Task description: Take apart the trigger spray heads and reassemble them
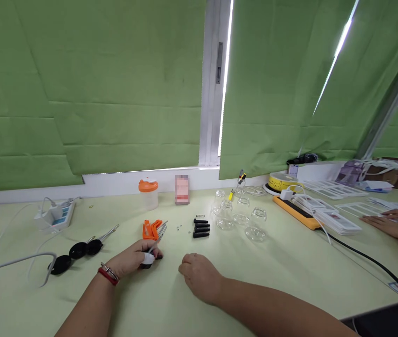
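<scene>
My left hand (139, 258), with a white wrap on one finger, closes around a black rounded part with a metal rod (156, 243) that points up and away. My right hand (199, 276) rests on the table with its fingers curled under; whatever they may hold is hidden. Just beyond the left hand lie orange plastic pieces (151, 229). Past my right hand are several black ribbed sleeves (201, 229) in a row, with a small spring (200, 216) behind them. Tiny metal bits (179, 228) are scattered between. Further left lie several black rounded parts (78, 250) with metal rods.
Several clear glass vessels (255, 227) stand right of centre. An orange-lidded cup (149, 195) and a blurred box (182, 189) stand by the wall. A power strip (60, 216) lies left, an orange one (295, 213) right. Another person's hands (392, 224) rest on papers at right.
</scene>
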Motion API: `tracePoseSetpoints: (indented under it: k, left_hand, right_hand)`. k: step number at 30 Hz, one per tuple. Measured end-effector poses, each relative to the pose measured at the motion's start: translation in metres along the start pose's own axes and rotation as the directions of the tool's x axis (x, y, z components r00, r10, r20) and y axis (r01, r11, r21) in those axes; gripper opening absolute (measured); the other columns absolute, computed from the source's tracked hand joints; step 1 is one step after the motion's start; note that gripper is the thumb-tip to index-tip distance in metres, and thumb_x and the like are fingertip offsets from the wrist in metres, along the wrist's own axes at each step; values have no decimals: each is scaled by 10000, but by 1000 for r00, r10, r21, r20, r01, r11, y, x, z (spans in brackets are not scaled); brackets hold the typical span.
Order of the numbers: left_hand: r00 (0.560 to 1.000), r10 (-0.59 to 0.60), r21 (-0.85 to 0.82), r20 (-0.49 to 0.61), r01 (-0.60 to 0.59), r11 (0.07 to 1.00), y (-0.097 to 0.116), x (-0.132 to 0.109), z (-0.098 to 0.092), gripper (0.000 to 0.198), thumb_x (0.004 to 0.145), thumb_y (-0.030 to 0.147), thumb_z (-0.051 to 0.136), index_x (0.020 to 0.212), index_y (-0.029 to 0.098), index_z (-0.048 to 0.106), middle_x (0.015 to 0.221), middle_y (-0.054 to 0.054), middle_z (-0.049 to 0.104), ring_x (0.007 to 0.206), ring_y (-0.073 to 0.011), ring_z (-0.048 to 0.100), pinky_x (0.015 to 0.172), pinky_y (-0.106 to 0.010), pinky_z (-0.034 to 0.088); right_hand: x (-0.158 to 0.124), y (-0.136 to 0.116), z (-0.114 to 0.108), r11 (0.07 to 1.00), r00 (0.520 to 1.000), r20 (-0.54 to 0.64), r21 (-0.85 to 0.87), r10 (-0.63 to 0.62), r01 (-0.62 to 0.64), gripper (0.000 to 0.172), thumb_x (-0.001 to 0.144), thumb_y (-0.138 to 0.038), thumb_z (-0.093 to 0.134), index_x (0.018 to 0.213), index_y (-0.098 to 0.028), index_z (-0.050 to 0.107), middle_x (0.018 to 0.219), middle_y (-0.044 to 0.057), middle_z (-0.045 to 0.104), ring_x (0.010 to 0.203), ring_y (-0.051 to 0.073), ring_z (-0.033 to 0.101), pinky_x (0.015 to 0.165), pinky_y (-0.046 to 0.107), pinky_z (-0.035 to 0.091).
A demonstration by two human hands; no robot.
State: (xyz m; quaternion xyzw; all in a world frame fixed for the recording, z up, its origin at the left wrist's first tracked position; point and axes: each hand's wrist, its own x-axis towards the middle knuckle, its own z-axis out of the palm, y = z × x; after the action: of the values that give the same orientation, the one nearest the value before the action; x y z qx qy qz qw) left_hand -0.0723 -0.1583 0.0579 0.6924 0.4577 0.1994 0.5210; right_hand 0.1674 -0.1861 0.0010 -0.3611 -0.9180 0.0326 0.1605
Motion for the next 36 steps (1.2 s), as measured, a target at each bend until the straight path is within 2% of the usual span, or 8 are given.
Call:
tracePoseSetpoints:
  k: [3,7,11,16,22,27,32,36]
  left_hand:
    - [999,-6,-60,-54,3,998,2,2,3,87,676,249,478,705,172,507,720,-39,630,530,-130,454,465,-231,288]
    - [995,-8,-8,-95,8,1000,0,8,8,215,746,322,467,594,172,492,545,-26,581,478,-117,397,473,-241,272]
    - [994,-96,-59,-47,93,994,-2,11,14,223,753,378,467,633,190,476,510,-18,568,415,-128,409,439,-252,283]
    - [996,-57,-69,-72,52,996,-2,16,21,221,742,408,523,737,191,478,698,-23,575,516,-140,503,503,-267,355]
    - [996,81,152,-30,-76,985,-5,17,22,452,548,197,662,939,211,437,806,25,519,735,-139,500,660,-266,419]
    - [996,14,21,83,-15,1000,-2,13,22,473,523,121,511,971,226,400,865,3,521,755,-153,497,543,-232,390]
    - [996,82,63,36,-84,994,8,11,30,417,549,142,562,947,208,454,926,-14,517,888,-180,479,722,-280,423]
    - [1000,9,64,15,-10,998,9,14,36,392,664,257,583,1041,212,490,881,-6,504,756,-155,489,643,-266,432]
  right_hand:
    - [-12,5,-4,925,985,-56,357,163,-132,211,746,-83,454,808,-175,633,837,37,612,758,135,549,682,233,407]
    - [-8,19,-11,550,890,102,753,443,-361,136,735,-181,527,816,-163,634,668,1,561,567,95,470,530,207,364]
    - [1,30,-10,282,836,164,893,524,-352,87,690,-204,574,757,-157,605,585,-34,495,508,74,405,495,203,327]
    - [5,46,3,291,752,76,893,655,-344,136,672,-241,574,784,-168,600,602,-28,514,504,81,401,478,207,314]
    - [4,62,7,405,692,-63,847,719,-344,138,668,-266,540,737,-171,613,598,-17,524,527,99,421,494,216,321]
    - [0,71,-1,329,617,-53,879,785,-344,204,658,-318,545,784,-173,613,643,-8,548,535,106,434,509,228,341]
    - [0,62,-5,251,668,-13,932,744,-262,246,654,-315,582,839,-156,612,688,2,559,554,97,436,521,228,350]
    - [1,55,-2,237,724,43,930,688,-280,217,658,-308,601,813,-157,621,598,-24,516,515,87,412,503,227,337]
